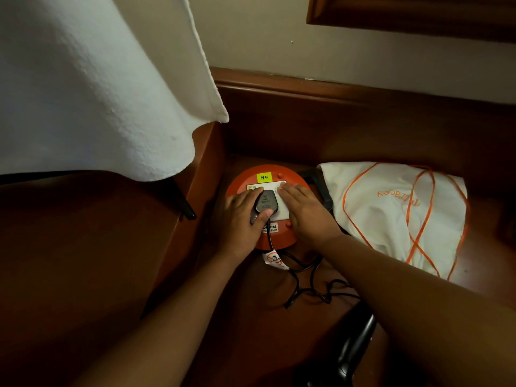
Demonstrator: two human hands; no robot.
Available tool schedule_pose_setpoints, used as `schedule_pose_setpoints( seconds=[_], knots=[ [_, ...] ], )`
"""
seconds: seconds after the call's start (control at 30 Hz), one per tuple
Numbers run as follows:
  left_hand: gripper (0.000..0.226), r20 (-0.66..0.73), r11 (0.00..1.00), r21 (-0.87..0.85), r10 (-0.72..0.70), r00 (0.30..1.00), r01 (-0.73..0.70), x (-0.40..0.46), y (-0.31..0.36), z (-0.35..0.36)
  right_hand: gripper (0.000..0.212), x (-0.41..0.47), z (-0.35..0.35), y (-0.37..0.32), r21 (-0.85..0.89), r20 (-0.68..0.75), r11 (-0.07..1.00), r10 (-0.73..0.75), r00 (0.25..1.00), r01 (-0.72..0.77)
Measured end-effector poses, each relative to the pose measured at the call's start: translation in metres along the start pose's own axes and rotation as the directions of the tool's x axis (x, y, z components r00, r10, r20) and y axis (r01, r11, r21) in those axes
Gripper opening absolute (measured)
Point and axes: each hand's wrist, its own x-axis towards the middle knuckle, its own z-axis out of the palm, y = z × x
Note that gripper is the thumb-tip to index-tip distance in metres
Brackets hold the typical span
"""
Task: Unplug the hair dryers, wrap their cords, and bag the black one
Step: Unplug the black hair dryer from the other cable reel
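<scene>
Two bare arms reach down to a brown wooden floor by a cream wall with a dark wood skirting board. Left hand point(242, 219) fingers point(245, 197) curl around a black plug point(264, 203) sitting in the white socket plate of an orange cable reel point(268, 208). Right hand point(305, 212) lies flat on the plate just beside the plug, fingers straight. Above the fingers, a yellow sticker point(264, 177) reads "M4". Right of them lies a white bag point(396, 216) with orange strings. A black cord point(307, 277) trails below.
</scene>
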Motion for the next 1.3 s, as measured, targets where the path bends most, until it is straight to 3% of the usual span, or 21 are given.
schedule_pose_setpoints(
  seconds=[0.3,0.47,0.57,0.63,0.73,0.83,0.93,1.3],
  knots=[
    [0.050,0.028,1.000,-0.022,-0.014,1.000,0.015,0.000,0.003,-0.005,0.059,0.002,0.002,-0.005,0.016,-0.011,0.998,0.055,0.998,-0.055],
    [0.053,0.096,0.998,-0.036,-0.048,0.994,0.051,0.003,0.006,-0.016,0.054,0.000,-0.003,-0.007,0.233,-0.019,0.967,0.112,0.994,-0.105],
    [0.063,0.237,0.981,-0.112,-0.128,0.963,0.158,0.005,0.013,-0.035,0.048,-0.002,-0.013,-0.011,0.395,-0.012,0.902,0.197,0.980,-0.176],
    [0.068,0.259,0.993,0.014,-0.115,0.959,0.116,0.008,0.011,-0.046,0.053,-0.006,-0.018,-0.015,0.456,0.033,0.862,0.232,0.972,-0.221],
    [0.073,0.305,0.974,0.227,-0.047,0.951,-0.025,0.010,0.003,-0.056,0.060,-0.019,-0.019,-0.023,0.416,0.049,0.892,0.173,0.984,-0.178],
    [0.080,0.427,0.952,0.297,-0.060,0.902,-0.077,0.010,-0.001,-0.060,0.063,-0.023,-0.017,-0.030,0.362,0.061,0.923,0.112,0.992,-0.126],
    [0.089,0.492,0.956,0.283,-0.074,0.868,-0.078,0.011,-0.001,-0.062,0.066,-0.018,-0.020,-0.034,0.343,0.063,0.936,0.061,0.996,-0.079],
    [0.092,0.535,0.975,0.183,0.009,0.845,-0.126,0.018,-0.009,-0.051,0.074,0.011,-0.027,-0.031,0.133,0.128,0.991,-0.026,0.991,0.009]
  ],
)
